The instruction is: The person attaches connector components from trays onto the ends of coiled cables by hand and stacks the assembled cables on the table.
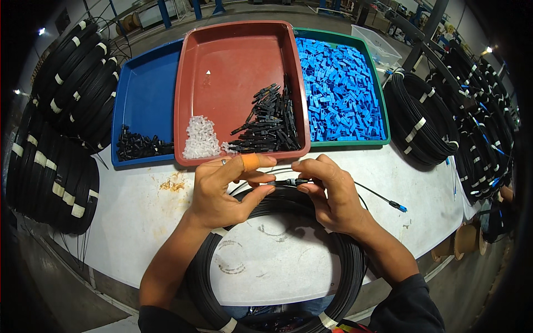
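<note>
Both of my hands meet over a large coil of black cable (355,266) lying on the white table (139,216). My left hand (222,191), with an orange wrap on one finger, pinches one end of a small black connector piece (286,182). My right hand (327,194) grips the other end of that piece, on the thin cable. A loose cable end with a blue tip (398,207) trails off to the right.
Behind my hands stand three trays: a blue tray (147,89) with a few black parts, a red tray (233,61) with black and clear parts, a green tray (383,119) full of blue pieces. Stacks of black cable coils (61,133) flank both sides (425,119).
</note>
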`<state>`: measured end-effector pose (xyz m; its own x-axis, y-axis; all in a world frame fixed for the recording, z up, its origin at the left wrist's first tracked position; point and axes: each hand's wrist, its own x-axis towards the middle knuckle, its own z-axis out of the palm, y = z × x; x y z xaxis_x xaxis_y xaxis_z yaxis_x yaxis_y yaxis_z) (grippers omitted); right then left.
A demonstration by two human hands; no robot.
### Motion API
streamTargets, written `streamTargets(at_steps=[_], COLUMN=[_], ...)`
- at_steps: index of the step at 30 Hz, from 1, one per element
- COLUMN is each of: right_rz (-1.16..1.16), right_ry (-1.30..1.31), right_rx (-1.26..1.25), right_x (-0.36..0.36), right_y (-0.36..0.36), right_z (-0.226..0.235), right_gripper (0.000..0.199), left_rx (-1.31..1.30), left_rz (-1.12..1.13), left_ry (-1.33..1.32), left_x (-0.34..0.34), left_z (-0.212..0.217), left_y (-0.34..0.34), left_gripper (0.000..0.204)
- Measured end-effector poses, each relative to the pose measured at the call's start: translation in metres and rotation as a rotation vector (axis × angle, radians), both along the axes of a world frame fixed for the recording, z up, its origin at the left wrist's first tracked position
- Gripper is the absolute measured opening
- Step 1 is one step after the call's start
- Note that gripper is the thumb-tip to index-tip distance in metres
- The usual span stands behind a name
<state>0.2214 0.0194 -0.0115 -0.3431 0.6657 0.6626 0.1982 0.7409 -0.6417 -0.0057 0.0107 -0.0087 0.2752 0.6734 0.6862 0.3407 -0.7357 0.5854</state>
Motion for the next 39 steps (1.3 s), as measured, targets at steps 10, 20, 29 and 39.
streamTargets(at_steps=[10, 20, 29, 39], right_rz=[0.021, 0.038, 0.023, -0.024], right_ry=[-0.343, -0.289, -0.323, -0.361], right_rx=[0.05, -0.009, -0.115, -0.218], right_x=[0.007, 0.005, 0.005, -0.003], right_y=[0.001, -0.002, -0.004, -0.004], right_z=[0.008, 0.008, 0.013, 0.018], right_gripper=[0.045, 0.031, 0.029, 0.028], left_rx=[-0.003, -0.148, 0.007, 0.06], left_rz=[-0.017, -0.118, 0.407, 0.53], left_ry=[0.032, 0.067, 0.627, 1.08], left_x=[-0.003, -0.015, -0.115, -0.104], left_z=[0.001, 0.019, 0.049, 0.019], left_y=[-0.001, 0.002, 0.074, 0.11], left_gripper=[0.051, 0.047, 0.023, 0.01])
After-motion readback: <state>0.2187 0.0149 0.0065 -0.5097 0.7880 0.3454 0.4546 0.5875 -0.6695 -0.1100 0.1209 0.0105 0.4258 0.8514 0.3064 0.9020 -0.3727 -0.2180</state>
